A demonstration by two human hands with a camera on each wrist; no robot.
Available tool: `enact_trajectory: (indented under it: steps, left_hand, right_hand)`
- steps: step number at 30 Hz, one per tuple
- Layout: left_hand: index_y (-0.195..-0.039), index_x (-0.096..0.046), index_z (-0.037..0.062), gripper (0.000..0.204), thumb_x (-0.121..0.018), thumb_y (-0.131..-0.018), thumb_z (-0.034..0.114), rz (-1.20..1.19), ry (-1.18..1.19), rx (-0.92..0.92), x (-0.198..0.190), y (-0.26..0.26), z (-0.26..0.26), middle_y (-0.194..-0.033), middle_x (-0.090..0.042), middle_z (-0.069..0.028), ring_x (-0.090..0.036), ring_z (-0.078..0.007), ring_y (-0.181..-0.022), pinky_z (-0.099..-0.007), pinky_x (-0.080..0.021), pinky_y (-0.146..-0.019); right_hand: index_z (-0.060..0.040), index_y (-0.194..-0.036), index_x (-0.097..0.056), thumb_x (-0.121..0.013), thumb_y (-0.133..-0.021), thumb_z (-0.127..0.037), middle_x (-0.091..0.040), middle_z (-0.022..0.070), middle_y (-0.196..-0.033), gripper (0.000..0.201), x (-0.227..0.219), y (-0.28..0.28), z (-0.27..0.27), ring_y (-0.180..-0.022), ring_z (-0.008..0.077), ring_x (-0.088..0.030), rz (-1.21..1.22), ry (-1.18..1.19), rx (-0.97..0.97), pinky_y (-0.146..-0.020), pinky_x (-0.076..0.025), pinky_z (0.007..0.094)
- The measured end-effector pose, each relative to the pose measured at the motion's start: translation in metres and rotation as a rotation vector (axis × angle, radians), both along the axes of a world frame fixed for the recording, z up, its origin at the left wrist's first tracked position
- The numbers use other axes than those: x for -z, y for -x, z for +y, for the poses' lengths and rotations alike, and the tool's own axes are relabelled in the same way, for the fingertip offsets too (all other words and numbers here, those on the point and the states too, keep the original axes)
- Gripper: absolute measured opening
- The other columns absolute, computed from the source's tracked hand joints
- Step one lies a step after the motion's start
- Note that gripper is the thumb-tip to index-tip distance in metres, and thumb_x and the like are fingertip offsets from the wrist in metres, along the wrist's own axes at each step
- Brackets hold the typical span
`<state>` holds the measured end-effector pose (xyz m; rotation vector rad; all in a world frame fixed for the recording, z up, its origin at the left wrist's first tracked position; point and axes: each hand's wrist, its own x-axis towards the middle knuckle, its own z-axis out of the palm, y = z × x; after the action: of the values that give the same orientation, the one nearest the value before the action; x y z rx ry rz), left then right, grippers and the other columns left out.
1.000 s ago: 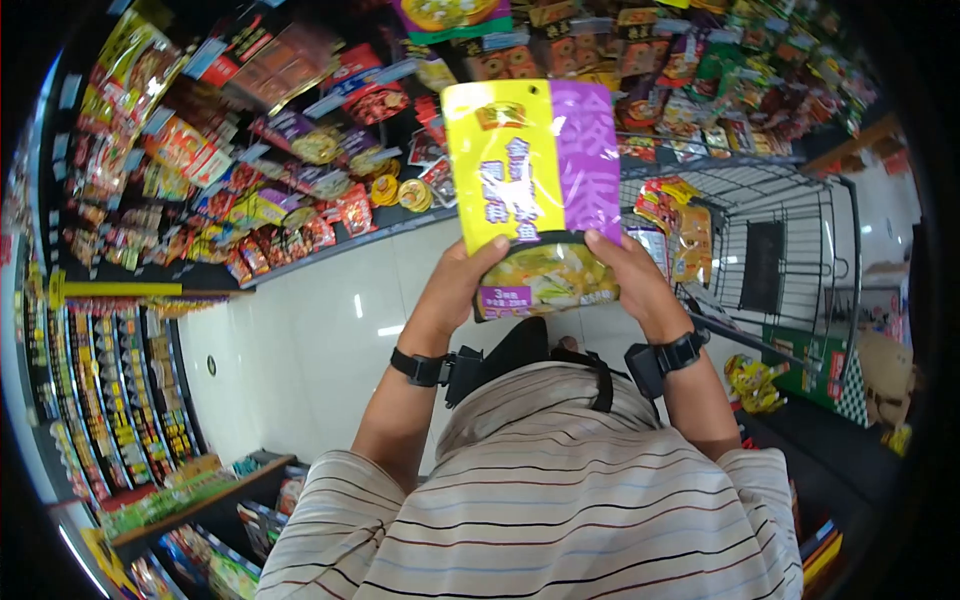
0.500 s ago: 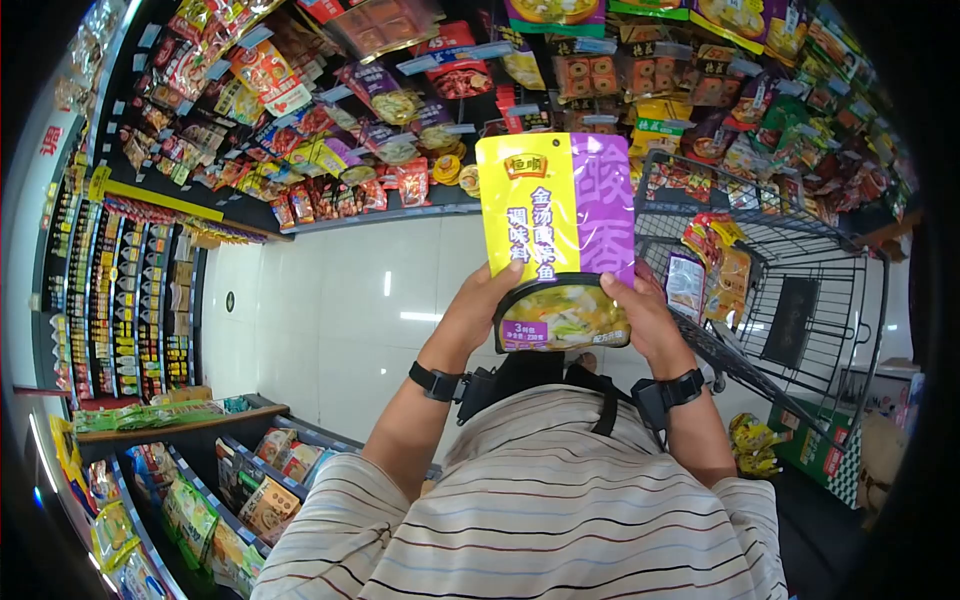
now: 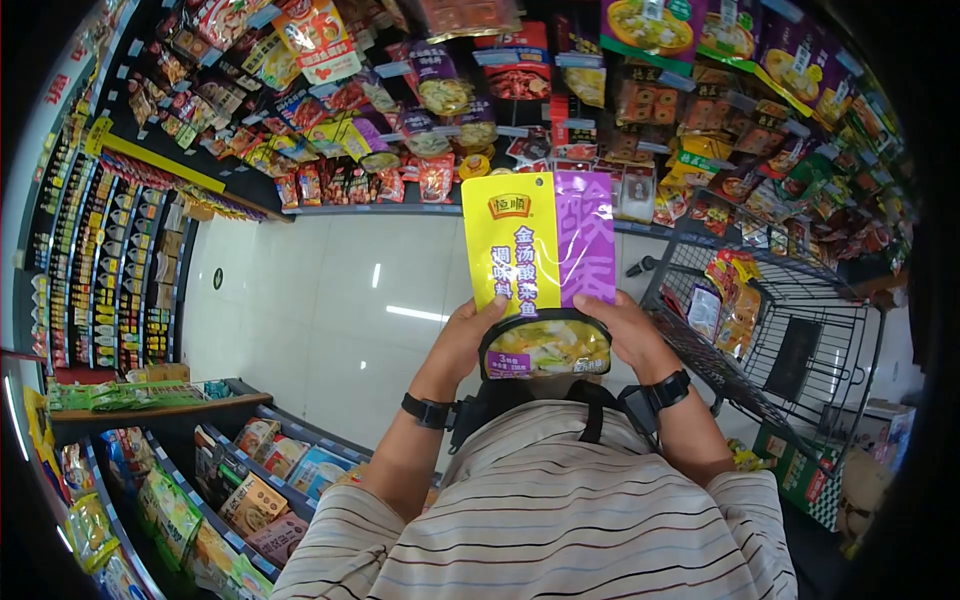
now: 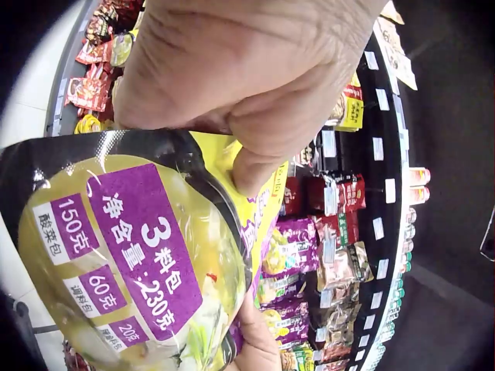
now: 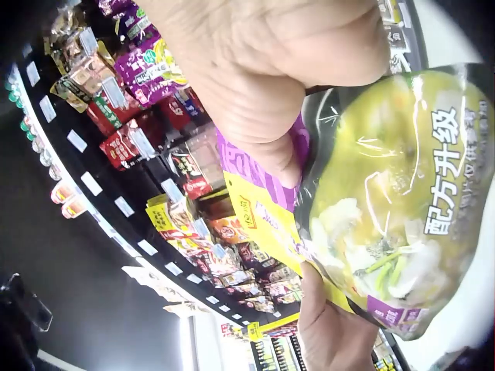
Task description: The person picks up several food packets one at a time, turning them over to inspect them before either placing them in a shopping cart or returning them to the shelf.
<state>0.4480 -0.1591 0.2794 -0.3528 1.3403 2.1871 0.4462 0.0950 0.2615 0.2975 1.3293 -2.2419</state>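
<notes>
Pouch: we hold a yellow and purple pouch [image 3: 540,275] upright at centre frame in the head view, its printed face toward us, likely so that we can read it.
Left hand: left hand [image 3: 468,335] grips the pouch's lower left edge; thumb on the front, fingers curled behind.
Right hand: right hand [image 3: 628,328] clamps the lower right edge the same way. One hand at each bottom corner keeps the soft pack flat and upright.
Left wrist view: shows the thumb [image 4: 259,158] pressed on the pouch [image 4: 131,255] beside the purple weight label, print too small to read from the head.
Right wrist view: shows the glossy food picture on the pouch [image 5: 387,209], the thumb [image 5: 271,147] over its purple part.
Surroundings: shelves [image 3: 400,120] of packets fill the upper frame; a cart [image 3: 790,340] stands at right, packets already in it.
</notes>
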Motion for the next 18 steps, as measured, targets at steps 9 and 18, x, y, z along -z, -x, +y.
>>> enact_trajectory:
  steps: [9,18]
  left_hand:
    - [-0.129,-0.056,-0.0002,0.043,-0.06,-0.099,0.03,-0.009,0.04,-0.066,0.014,0.023,-0.13,-0.122,-0.065,-0.0099,-0.063,-0.0164,-0.108,-0.0306,-0.049,-0.095]
    - [-0.129,-0.057,0.0004,0.04,-0.06,-0.099,0.027,-0.03,0.024,-0.054,0.017,0.056,-0.209,-0.121,-0.065,-0.0086,-0.062,-0.0161,-0.108,-0.0315,-0.048,-0.096]
  right_hand:
    - [-0.001,-0.118,-0.063,-0.069,-0.093,-0.021,-0.068,0.0054,-0.11,0.032,0.006,0.043,-0.132,-0.097,0.0137,-0.064,-0.062,-0.094,-0.137,-0.088,-0.051,0.0293]
    - [-0.0006,-0.117,-0.064,-0.069,-0.093,-0.021,-0.069,0.0058,-0.109,0.032,0.009,0.074,-0.214,-0.098,0.0138,-0.064,-0.049,-0.136,-0.121,-0.087,-0.051,0.0291]
